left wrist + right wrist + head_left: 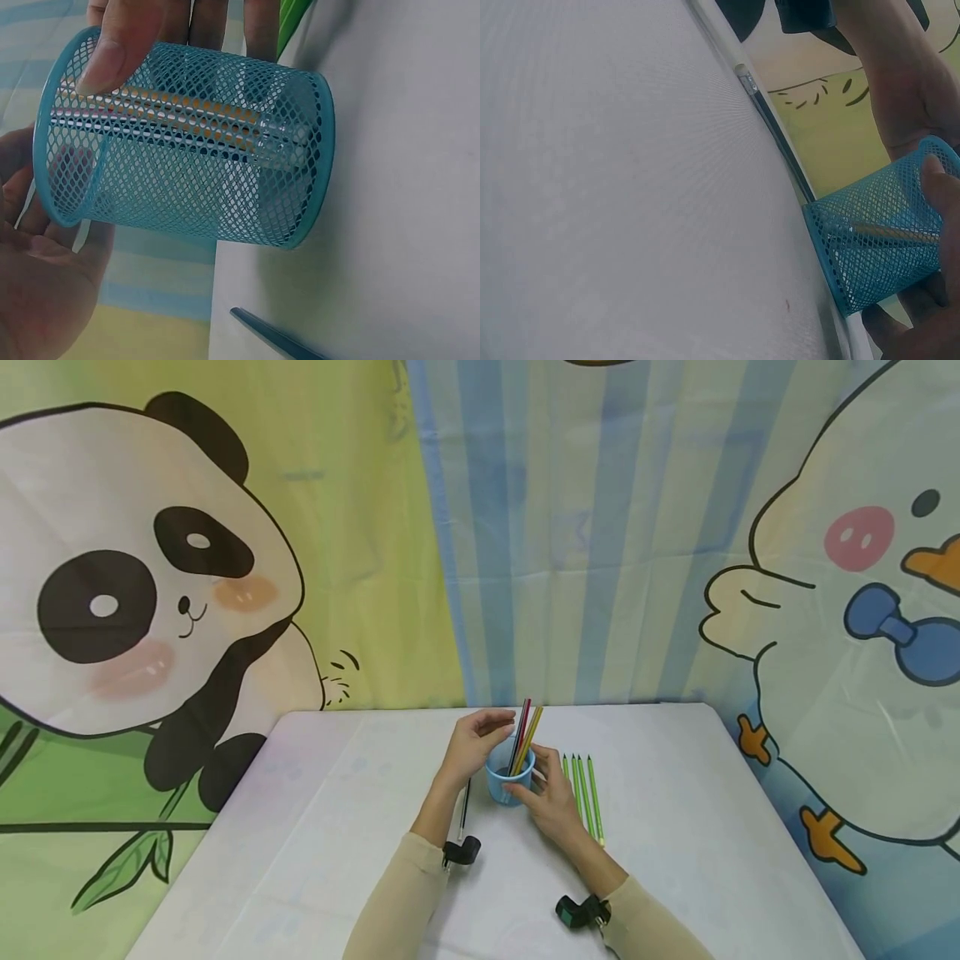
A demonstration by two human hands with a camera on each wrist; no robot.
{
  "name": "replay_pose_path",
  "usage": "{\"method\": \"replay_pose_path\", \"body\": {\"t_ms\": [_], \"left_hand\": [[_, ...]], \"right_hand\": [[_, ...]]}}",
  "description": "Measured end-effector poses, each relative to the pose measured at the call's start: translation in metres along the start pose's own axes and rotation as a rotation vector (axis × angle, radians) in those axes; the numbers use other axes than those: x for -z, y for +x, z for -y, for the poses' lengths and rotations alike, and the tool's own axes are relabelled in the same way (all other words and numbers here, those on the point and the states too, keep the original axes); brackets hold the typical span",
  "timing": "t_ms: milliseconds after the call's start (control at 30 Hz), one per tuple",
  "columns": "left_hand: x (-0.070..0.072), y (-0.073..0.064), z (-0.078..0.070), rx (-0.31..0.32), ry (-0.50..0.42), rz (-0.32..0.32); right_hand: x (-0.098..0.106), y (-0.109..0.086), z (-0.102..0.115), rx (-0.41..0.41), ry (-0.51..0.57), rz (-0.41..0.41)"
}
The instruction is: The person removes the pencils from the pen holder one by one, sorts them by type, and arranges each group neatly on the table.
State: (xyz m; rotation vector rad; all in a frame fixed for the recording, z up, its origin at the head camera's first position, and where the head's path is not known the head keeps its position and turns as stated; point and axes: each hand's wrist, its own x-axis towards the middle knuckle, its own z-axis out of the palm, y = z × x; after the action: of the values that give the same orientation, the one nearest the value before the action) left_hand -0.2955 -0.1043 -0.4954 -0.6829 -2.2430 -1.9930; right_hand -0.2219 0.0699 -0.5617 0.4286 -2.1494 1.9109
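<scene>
A light blue mesh pencil cup point(504, 787) stands upright on the table. My right hand point(553, 797) grips its right side, thumb in front and fingers behind, and the same thumb point(120, 45) presses the mesh in the left wrist view. Inside lean a yellow pencil point(534, 727), a red pencil point(526, 714) and a dark pencil point(516, 745). My left hand point(476, 743) is by the rim's left side, its fingers bent loosely beside the pencil tops. Nothing shows in its grasp; whether it touches the cup is unclear.
Several green pencils point(588, 789) lie side by side on the white table point(337, 843), right of the cup. A dark pencil point(780, 142) with an eraser end lies left of it, partly under my left wrist. A printed curtain point(555, 568) hangs behind the table.
</scene>
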Motion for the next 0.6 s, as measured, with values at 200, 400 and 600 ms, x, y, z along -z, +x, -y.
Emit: {"method": "replay_pose_path", "body": {"t_ms": [200, 400, 600], "left_hand": [[-0.0018, 0.0039, -0.0018, -0.003, -0.019, 0.035], [-0.0045, 0.0075, 0.0017, 0.020, -0.043, 0.035], [-0.0064, 0.0093, 0.0046, 0.061, -0.051, 0.038]], "right_hand": [[0.0005, 0.0003, -0.0004, 0.011, 0.000, 0.001], [0.0004, 0.0008, 0.0007, 0.013, 0.002, -0.001], [0.0000, 0.0002, 0.0011, 0.005, 0.011, -0.009]]}}
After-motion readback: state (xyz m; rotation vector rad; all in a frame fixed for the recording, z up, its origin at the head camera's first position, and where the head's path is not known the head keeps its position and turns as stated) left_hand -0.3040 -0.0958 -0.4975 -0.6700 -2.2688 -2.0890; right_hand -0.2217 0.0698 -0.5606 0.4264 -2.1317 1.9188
